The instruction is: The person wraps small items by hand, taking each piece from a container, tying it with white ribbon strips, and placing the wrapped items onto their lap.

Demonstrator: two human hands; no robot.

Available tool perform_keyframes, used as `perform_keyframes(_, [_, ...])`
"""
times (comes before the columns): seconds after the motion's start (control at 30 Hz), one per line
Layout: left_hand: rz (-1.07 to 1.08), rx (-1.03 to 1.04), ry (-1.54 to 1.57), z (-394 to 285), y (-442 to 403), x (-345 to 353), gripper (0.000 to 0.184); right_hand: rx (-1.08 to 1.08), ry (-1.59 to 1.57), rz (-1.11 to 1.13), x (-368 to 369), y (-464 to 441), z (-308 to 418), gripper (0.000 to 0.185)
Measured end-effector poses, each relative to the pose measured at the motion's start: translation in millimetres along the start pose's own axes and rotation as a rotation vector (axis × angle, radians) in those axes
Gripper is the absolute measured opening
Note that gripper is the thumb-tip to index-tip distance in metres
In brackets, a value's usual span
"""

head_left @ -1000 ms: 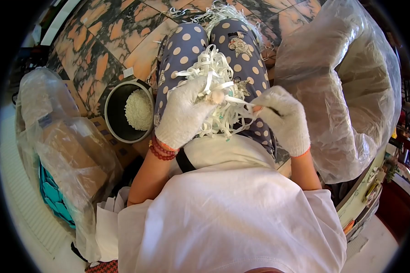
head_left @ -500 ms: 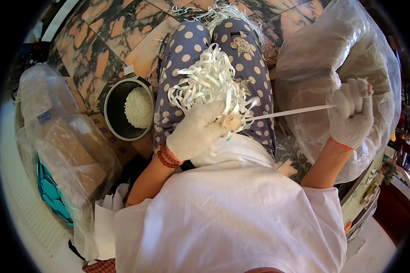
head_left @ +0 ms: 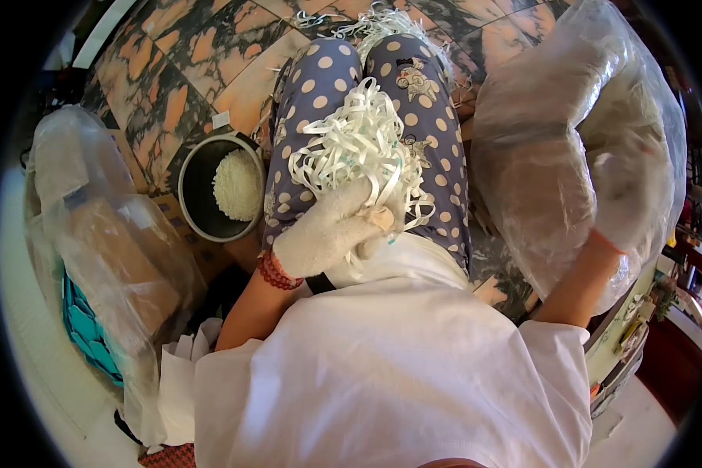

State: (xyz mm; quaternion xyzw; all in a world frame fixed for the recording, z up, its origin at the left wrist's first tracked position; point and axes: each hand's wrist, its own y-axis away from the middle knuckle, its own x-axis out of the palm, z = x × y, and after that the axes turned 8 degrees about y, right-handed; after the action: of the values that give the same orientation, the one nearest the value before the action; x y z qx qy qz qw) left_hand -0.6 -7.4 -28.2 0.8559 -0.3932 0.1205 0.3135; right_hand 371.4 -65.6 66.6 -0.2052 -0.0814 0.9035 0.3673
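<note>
A tangled bundle of narrow white strips (head_left: 359, 144) lies across my thighs. My left hand (head_left: 327, 230), in a white knitted glove, is closed around the near end of this bundle, thumb pressed over it. Out to the right is my right hand (head_left: 632, 187), also gloved. It is smeared by motion in front of the mouth of a large clear plastic bag (head_left: 534, 156), so its fingers and anything in them cannot be made out. No strip shows stretched between the two hands.
A dark round pot (head_left: 191, 183) with small white pieces (head_left: 238, 186) stands left of my legs. Further left, another plastic bag (head_left: 93, 164) covers brown cardboard, with teal pieces (head_left: 90, 327) beside it. More white strips (head_left: 382, 23) lie on the tiled floor beyond my knees.
The strip that was stretched taut from the bundle to my right hand no longer shows there. My right hand has moved outward and slightly down to the bag's mouth. My left hand has shifted slightly left.
</note>
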Motion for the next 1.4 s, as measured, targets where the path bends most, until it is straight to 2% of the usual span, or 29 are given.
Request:
perform_keyframes(0.07, [0.045, 0.006, 0.033, -13, -2, 5, 0.009, -0.075, 0.244, 0.351, 53, 36, 24, 0.045])
perform_keyframes(0.13, [0.051, 0.021, 0.034, -17, -1, 5, 0.013, -0.193, 0.302, 0.685, 92, 66, 32, 0.063])
perform_keyframes(0.23, [0.048, 0.057, -0.012, -12, 0, 3, 0.021, -0.214, 0.238, 0.905, 127, 95, 22, 0.072])
perform_keyframes(0.3, [0.085, 0.074, -0.017, -8, -2, 5, 0.023, -0.405, 0.456, 0.933, 134, 103, 7, 0.058])
perform_keyframes(0.4, [0.051, -0.029, -0.013, -15, 1, 5, 0.020, -0.478, 0.452, 1.056, 126, 95, -4, 0.044])
perform_keyframes(0.47, [0.013, -0.004, -0.023, -15, 4, 1, 0.022, -0.454, 0.131, 1.033, 124, 80, -18, 0.033])
perform_keyframes(0.53, [0.010, 0.041, -0.029, -11, 3, -1, 0.023, -0.009, -0.103, 1.129, 111, 79, -5, 0.016])
perform_keyframes(0.57, [0.026, 0.074, -0.029, -7, 1, 0, 0.023, 0.215, -0.213, 1.122, 105, 79, 2, 0.012])
perform_keyframes(0.6, [0.042, 0.107, -0.027, -4, 0, 2, 0.022, 0.208, -0.203, 1.097, 102, 82, 0, 0.014])
perform_keyframes(0.7, [0.070, -0.010, -0.022, -12, 4, 8, 0.023, 0.468, -0.579, 0.687, 108, 95, -12, 0.025])
perform_keyframes(0.73, [0.124, 0.010, -0.037, -8, 4, 5, 0.019, 0.663, -0.824, 0.477, 106, 88, 0, 0.027])
perform_keyframes(0.83, [0.225, 0.064, -0.148, 13, 4, -9, 0.013, 0.400, -0.580, 0.203, 60, 38, -6, 0.025])
perform_keyframes(0.87, [0.216, 0.080, -0.230, 18, 5, -12, 0.012, 0.234, -0.313, 0.114, 42, 21, -14, 0.025])
perform_keyframes(0.9, [0.209, 0.097, -0.309, 21, 7, -14, 0.011, 0.031, 0.197, 0.000, 22, 5, -24, 0.026])
perform_keyframes(0.93, [0.181, 0.019, -0.281, 20, 12, -18, 0.010, -0.058, 0.470, -0.097, -2, -13, -33, 0.026])
perform_keyframes(0.97, [0.153, -0.059, -0.252, 17, 18, -23, 0.009, -0.058, 0.511, -0.141, -22, -34, -42, 0.027])
perform_keyframes(1.0, [0.127, -0.140, -0.223, 15, 22, -25, 0.008, -0.100, -0.310, 0.135, -83, -79, -94, 0.019])
perform_keyframes(1.03, [0.138, -0.129, -0.174, 13, 22, -25, 0.009, 0.070, -1.102, 0.397, -142, -124, -145, 0.013])
perform_keyframes(1.07, [0.143, -0.115, -0.121, 12, 23, -24, 0.010, -0.021, -1.040, 0.431, -134, -117, -118, 0.012])
perform_keyframes(1.1, [0.143, -0.105, -0.063, 13, 24, -24, 0.011, -0.096, -0.720, 0.257, -97, -87, -91, 0.013])
perform_keyframes(1.13, [0.179, -0.045, -0.137, 19, 18, -24, 0.016, -0.117, -0.314, 0.075, -58, -58, -63, 0.014])
perform_keyframes(1.17, [0.211, -0.048, -0.067, 18, 11, -21, 0.017, -0.075, 0.032, -0.088, -20, -30, -35, 0.015])
perform_keyframes(1.2, [0.246, -0.050, 0.001, 16, 3, -17, 0.018, 0.248, -0.444, 0.036, 6, -12, -14, 0.014])
perform_keyframes(1.23, [0.282, -0.052, 0.072, 15, -2, -13, 0.019, 0.307, -0.428, 0.183, 33, 8, -6, 0.015])
perform_keyframes(1.27, [0.247, -0.108, 0.102, 2, 2, -5, 0.019, 0.279, -0.314, 0.394, 58, 31, -2, 0.018])
perform_keyframes(1.33, [0.258, 0.009, -0.021, -2, 2, -4, 0.022, 0.109, -0.118, 0.808, 96, 59, 1, 0.028])
perform_keyframes(1.37, [0.256, 0.066, -0.084, -3, 3, -4, 0.025, -0.028, 0.107, 0.942, 109, 68, 4, 0.040])
perform_keyframes(1.4, [0.265, 0.076, -0.047, 1, 2, -4, 0.027, -0.243, 0.097, 1.031, 123, 71, 4, 0.043])
